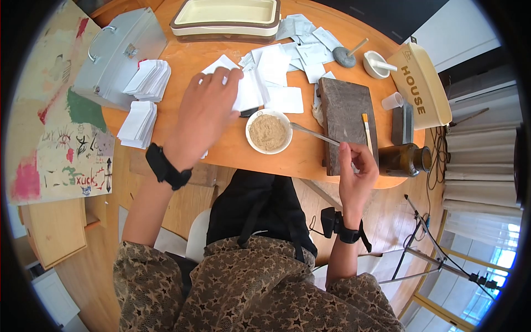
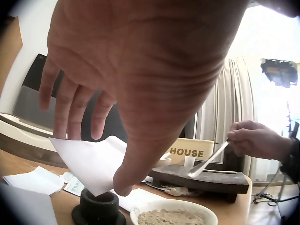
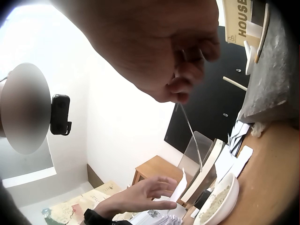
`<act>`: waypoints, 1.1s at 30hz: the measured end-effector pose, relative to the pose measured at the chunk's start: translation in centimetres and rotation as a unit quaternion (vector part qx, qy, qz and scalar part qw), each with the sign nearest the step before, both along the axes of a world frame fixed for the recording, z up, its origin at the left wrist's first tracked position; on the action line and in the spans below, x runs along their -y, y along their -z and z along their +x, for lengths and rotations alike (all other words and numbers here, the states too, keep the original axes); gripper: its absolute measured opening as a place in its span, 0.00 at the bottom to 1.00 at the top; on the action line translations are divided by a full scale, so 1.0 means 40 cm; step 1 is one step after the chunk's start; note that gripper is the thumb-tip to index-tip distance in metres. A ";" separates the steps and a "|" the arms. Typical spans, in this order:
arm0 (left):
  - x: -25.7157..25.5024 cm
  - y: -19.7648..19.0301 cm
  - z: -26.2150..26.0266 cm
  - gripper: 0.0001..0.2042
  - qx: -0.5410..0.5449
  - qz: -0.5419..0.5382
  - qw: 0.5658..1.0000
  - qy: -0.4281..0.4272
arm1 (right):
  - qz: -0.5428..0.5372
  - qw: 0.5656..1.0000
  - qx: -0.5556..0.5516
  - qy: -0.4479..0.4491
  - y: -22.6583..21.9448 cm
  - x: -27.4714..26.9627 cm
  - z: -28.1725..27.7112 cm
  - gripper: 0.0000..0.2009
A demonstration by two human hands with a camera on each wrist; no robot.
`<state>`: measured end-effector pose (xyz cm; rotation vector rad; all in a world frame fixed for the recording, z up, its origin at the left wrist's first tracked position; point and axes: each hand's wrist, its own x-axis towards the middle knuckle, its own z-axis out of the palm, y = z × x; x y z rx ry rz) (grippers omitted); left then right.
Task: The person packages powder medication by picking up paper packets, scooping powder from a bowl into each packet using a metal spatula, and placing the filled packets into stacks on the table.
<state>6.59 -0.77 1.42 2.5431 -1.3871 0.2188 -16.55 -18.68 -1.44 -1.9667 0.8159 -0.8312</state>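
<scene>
My left hand [image 1: 209,113] is over the table, left of a white bowl [image 1: 249,145] of tan powder [image 1: 267,133]. Between thumb and fingers it holds a folded sheet of white paper [image 2: 89,161]. Directly below that paper, in the left wrist view, stands a dark round holder [image 2: 99,206] with an open top. On the other side, my right hand [image 1: 357,169] pinches the handle of a slim metal spoon [image 1: 315,133] between thumb and fingertips. The spoon's end points left, reaching the bowl's right rim in the head view.
A dark wooden board [image 1: 345,119] carrying a brush [image 1: 366,133] is at right, beside a brown jar [image 1: 406,160]. Paper stacks [image 1: 138,124] lie by a metal case [image 1: 119,61] at left. Loose packets [image 1: 312,52], a tray [image 1: 227,22] and a mortar [image 1: 376,66] stand farther back.
</scene>
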 end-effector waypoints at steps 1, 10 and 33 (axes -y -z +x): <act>0.000 0.010 -0.013 0.28 0.004 -0.001 1.000 0.006 | -0.011 1.000 0.010 0.000 -0.003 0.001 0.000 0.07; 0.016 0.017 -0.110 0.33 -0.025 0.022 0.999 0.034 | -0.012 0.999 0.042 -0.012 -0.028 -0.014 0.030 0.07; 0.019 0.017 -0.124 0.36 -0.045 -0.017 0.996 0.081 | 0.040 0.999 0.020 -0.021 -0.011 0.012 0.018 0.08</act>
